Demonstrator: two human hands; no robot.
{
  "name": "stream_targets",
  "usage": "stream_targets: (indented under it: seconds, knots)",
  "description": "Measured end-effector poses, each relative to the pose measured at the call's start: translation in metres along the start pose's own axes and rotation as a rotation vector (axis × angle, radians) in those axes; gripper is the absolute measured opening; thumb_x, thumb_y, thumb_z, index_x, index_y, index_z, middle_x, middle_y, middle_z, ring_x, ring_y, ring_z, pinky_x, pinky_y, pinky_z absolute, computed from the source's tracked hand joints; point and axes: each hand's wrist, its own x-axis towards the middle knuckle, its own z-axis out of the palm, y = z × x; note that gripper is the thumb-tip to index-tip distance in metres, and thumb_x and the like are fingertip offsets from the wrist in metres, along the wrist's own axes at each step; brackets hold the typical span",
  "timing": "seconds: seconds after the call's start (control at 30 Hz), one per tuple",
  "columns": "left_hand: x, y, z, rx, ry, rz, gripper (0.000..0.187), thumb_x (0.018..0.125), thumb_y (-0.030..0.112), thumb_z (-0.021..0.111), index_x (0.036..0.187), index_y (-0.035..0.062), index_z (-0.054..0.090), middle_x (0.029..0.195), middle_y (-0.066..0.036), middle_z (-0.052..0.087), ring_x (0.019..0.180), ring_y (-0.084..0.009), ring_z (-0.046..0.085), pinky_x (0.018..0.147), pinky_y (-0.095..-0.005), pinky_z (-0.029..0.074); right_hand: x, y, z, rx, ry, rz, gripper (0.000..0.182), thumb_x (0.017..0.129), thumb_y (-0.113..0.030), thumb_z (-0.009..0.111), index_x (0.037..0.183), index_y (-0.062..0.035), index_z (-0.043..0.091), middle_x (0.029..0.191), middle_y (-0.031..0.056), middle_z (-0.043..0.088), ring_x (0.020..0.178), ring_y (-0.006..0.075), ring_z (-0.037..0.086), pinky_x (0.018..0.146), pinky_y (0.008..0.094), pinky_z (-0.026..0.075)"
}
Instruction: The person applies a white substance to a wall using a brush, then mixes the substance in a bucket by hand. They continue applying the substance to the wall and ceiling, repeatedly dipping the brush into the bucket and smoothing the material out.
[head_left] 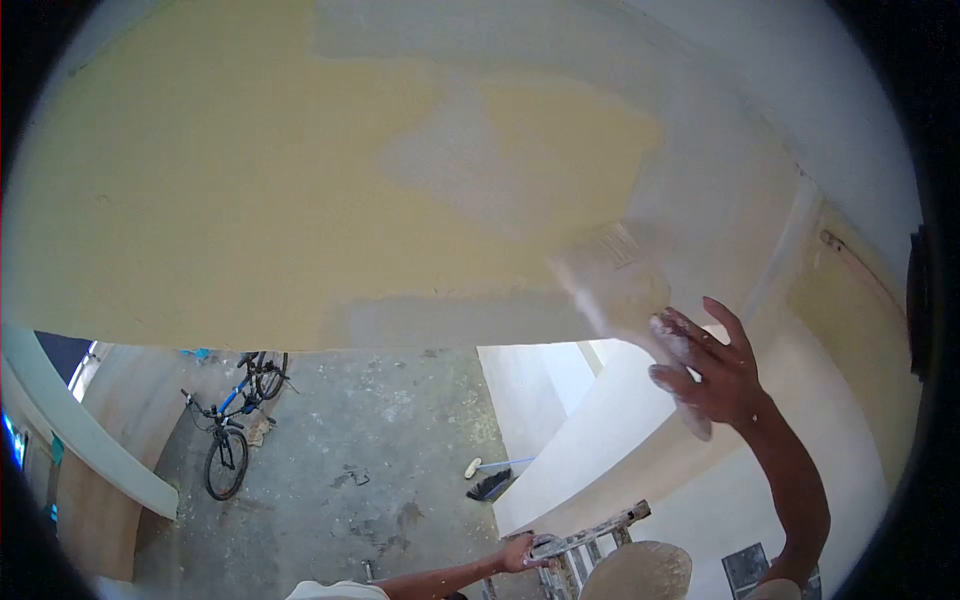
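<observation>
Tool point(630, 290), one, broad and blurred, is held in front of one yellow wall point(240, 190), contact unclear; two hands show: the right hand point(715, 378) curls part-closed round it, one finger lifted away, and the left hand point(519, 553) wraps round one ladder point(600, 528); below, on the floor point(370, 420), are one blue bike point(231, 405) and one black broom point(489, 486)

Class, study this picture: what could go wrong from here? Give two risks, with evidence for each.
Balance: the right hand is raised while the left hand is down at the paint-marked ladder. Footing is out of sight, but stretching further might upset balance.

Dropping: one hand alone holds the flat tool, well above the grey floor, so it might slip and fall.
</observation>
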Motion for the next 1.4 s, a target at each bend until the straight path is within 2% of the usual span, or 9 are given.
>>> stream_targets:
  seconds: [0.03,0.1,0.27,0.5,0.7,0.8,0.9,1.07,1.4]
  knots:
    - [-0.002,-0.001,0.001,0.063,0.001,-0.013,0.054,0.073,0.039,0.065,0.109,0.0014,0.051,0.097,-0.016,0.059,0.092,-0.0267,0.055,0.084,-0.0356,0.04,-0.004,-0.011,-0.006,0.0,-0.013,0.012,0.015,0.073,-0.02,0.068,0.086,-0.0189,0.061,0.105,0.004,0.061,0.105,0.0146,0.052,0.094,0.038,0.038]
    - [-0.008,-0.039,0.014,-0.038,0.056,-0.167,0.06,0.069,0.041,0.068,0.112,0.0031,0.05,0.106,-0.016,0.055,0.1,-0.0276,0.052,0.089,-0.0358,0.038,-0.019,-0.034,-0.023,0.859,0.224,0.923,0.018,0.073,-0.01,0.066,0.09,-0.0112,0.06,0.102,0.0083,0.06,0.098,0.0132,0.055,0.084,0.0321,0.044]
    - [-0.017,-0.01,0.009,-0.292,0.007,-0.048,0.057,0.069,0.033,0.07,0.109,-0.0026,0.05,0.096,-0.012,0.057,0.089,-0.019,0.055,0.081,-0.0324,0.042,-0.025,-0.046,-0.064,1.101,0.639,1.204,0.024,0.076,-0.005,0.062,0.096,0.0012,0.051,0.094,0.0066,0.052,0.083,0.0159,0.058,0.076,0.0276,0.045]
    - [-0.002,0.023,-0.003,-0.114,-0.04,-0.155,0.047,0.072,0.03,0.07,0.104,-0.0011,0.054,0.085,-0.007,0.059,0.079,-0.01,0.052,0.069,-0.0276,0.044,-0.031,-0.041,-0.068,1.402,0.691,1.233,0.026,0.077,-0.008,0.062,0.098,0.0007,0.049,0.096,0.0067,0.052,0.084,0.017,0.058,0.077,0.0312,0.048]
    - [-0.004,0.012,0.001,-0.135,0.025,-0.049,0.052,0.071,0.037,0.067,0.106,0.0003,0.054,0.09,-0.014,0.06,0.08,-0.0216,0.055,0.075,-0.0331,0.043,0.0,-0.033,-0.052,1.233,0.617,1.121,0.029,0.075,-0.007,0.065,0.099,0.0008,0.05,0.092,0.0061,0.054,0.081,0.0154,0.057,0.07,0.0296,0.049]
    - [-0.006,0.013,0.004,-0.073,0.136,-0.015,0.054,0.071,0.04,0.066,0.106,0.0005,0.054,0.093,-0.014,0.06,0.083,-0.0238,0.056,0.078,-0.0339,0.042,0.03,-0.022,-0.047,0.876,0.282,0.86,0.03,0.073,-0.006,0.067,0.097,-0.0003,0.051,0.09,0.0061,0.054,0.077,0.0107,0.054,0.063,0.0247,0.045]
    - [-0.003,0.022,-0.006,0.013,0.032,-0.034,0.055,0.071,0.041,0.065,0.106,0.0003,0.054,0.096,-0.015,0.06,0.086,-0.0246,0.056,0.08,-0.0344,0.042,0.068,-0.006,-0.028,0.778,0.367,0.583,0.029,0.073,-0.009,0.068,0.095,-0.0006,0.05,0.088,0.0051,0.054,0.076,0.01,0.055,0.061,0.0238,0.045]
    - [-0.004,0.019,-0.003,-0.056,0.024,-0.01,0.052,0.073,0.04,0.064,0.106,0.0007,0.054,0.096,-0.016,0.06,0.089,-0.0241,0.055,0.083,-0.0346,0.04,0.156,-0.013,-0.043,1.185,0.318,0.779,0.025,0.074,-0.012,0.066,0.086,0.0019,0.049,0.066,0.0057,0.054,0.045,0.0076,0.049,0.04,0.0198,0.039]
    - [-0.003,0.018,-0.004,-0.033,-0.005,0.025,0.051,0.074,0.042,0.062,0.104,0.0015,0.053,0.09,-0.015,0.061,0.083,-0.0254,0.056,0.077,-0.0348,0.041,0.295,-0.068,0.006,1.208,0.301,0.448,0.037,0.072,-0.007,0.067,0.098,0.0052,0.043,0.083,0.0156,0.058,0.061,0.0176,0.061,0.052,0.0257,0.052]
